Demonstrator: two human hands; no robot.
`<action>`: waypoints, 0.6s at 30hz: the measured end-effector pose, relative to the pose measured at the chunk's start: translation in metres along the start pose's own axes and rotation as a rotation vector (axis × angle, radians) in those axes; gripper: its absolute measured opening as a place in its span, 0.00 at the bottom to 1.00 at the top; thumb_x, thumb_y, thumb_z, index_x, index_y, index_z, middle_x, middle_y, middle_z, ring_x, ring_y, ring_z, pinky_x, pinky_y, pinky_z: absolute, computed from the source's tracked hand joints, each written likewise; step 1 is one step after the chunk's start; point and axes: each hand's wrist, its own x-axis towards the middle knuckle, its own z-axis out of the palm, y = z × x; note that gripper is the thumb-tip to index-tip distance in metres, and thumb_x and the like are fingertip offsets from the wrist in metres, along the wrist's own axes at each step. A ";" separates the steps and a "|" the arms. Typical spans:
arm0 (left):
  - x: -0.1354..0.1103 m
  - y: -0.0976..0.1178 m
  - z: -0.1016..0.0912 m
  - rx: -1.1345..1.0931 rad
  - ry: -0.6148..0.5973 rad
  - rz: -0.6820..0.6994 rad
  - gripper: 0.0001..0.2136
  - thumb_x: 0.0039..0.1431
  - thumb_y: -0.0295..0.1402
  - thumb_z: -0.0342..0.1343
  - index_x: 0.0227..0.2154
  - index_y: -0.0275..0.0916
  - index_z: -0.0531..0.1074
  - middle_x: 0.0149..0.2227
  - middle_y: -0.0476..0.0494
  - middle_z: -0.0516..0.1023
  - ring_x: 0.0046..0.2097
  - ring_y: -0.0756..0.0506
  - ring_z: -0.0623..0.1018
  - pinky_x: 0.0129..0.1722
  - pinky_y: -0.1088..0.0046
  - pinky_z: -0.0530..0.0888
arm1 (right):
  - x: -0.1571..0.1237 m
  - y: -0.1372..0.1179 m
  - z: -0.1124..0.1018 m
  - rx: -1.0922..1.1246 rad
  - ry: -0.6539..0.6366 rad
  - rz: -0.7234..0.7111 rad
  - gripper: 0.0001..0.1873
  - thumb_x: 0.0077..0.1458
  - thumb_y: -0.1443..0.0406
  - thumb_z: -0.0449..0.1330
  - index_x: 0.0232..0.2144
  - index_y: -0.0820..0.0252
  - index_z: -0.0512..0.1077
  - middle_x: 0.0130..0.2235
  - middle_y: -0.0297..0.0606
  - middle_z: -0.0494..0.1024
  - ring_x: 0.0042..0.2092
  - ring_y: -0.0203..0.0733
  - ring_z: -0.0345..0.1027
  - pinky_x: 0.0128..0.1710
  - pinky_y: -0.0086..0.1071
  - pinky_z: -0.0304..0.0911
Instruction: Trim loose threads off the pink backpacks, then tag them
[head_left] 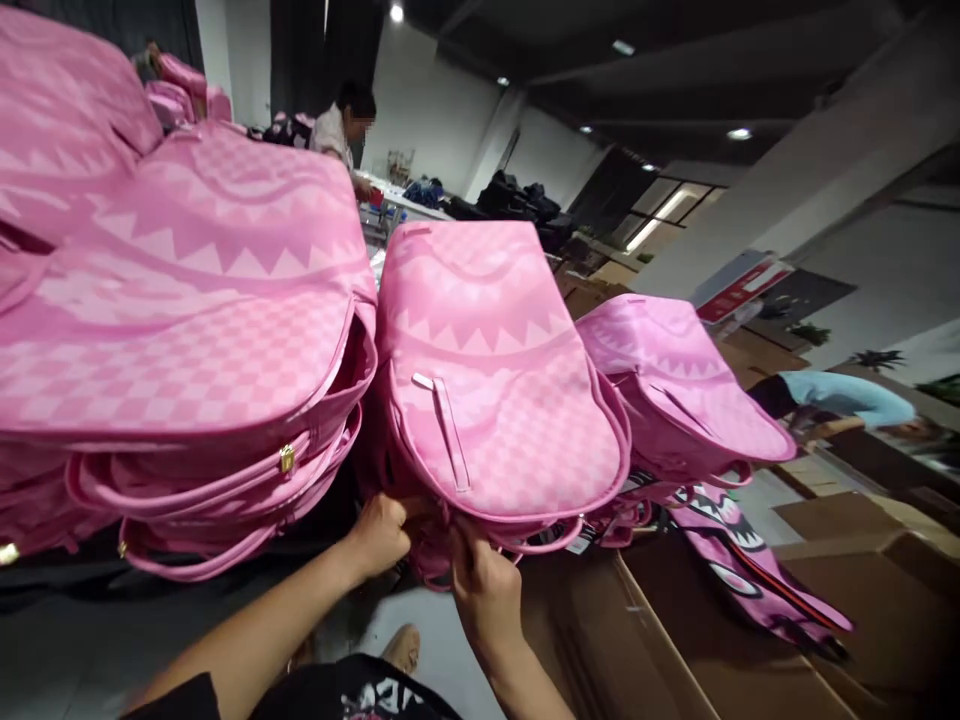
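Observation:
A pink checkered backpack with a shark-teeth print lies on top of a stack in the middle. My left hand is closed at the near lower edge of that stack, gripping the bag's bottom. My right hand is closed just beside it, its fingers pinching the pink strap or edge under the same backpack. A taller stack of the same pink backpacks stands to the left, with gold zipper pulls showing. Another pink backpack lies to the right.
Brown cardboard boxes sit at the lower right, with a shark-print strap draped over them. One person stands at a far table; another person's light-blue sleeve reaches in at the right. Grey floor lies below.

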 end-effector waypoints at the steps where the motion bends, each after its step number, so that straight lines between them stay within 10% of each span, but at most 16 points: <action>1: 0.002 0.003 -0.002 -0.045 -0.034 0.007 0.15 0.56 0.27 0.50 0.40 0.42 0.81 0.40 0.45 0.83 0.43 0.46 0.80 0.42 0.74 0.73 | -0.001 0.001 -0.002 0.002 -0.007 0.005 0.17 0.68 0.67 0.47 0.41 0.68 0.76 0.21 0.37 0.75 0.19 0.35 0.66 0.23 0.29 0.55; 8: -0.002 0.016 -0.036 0.111 -0.214 -0.035 0.14 0.57 0.30 0.53 0.44 0.46 0.78 0.43 0.46 0.82 0.43 0.44 0.79 0.43 0.71 0.71 | -0.033 0.006 -0.016 0.252 -0.189 0.373 0.12 0.63 0.63 0.52 0.32 0.60 0.73 0.25 0.38 0.75 0.26 0.39 0.69 0.27 0.30 0.57; 18: -0.022 -0.007 -0.064 -0.432 -0.225 -0.150 0.30 0.47 0.37 0.67 0.54 0.39 0.69 0.52 0.41 0.76 0.53 0.41 0.75 0.54 0.66 0.71 | -0.003 0.012 -0.023 1.775 -0.655 1.466 0.20 0.37 0.57 0.74 0.26 0.64 0.72 0.27 0.34 0.68 0.25 0.27 0.54 0.22 0.22 0.43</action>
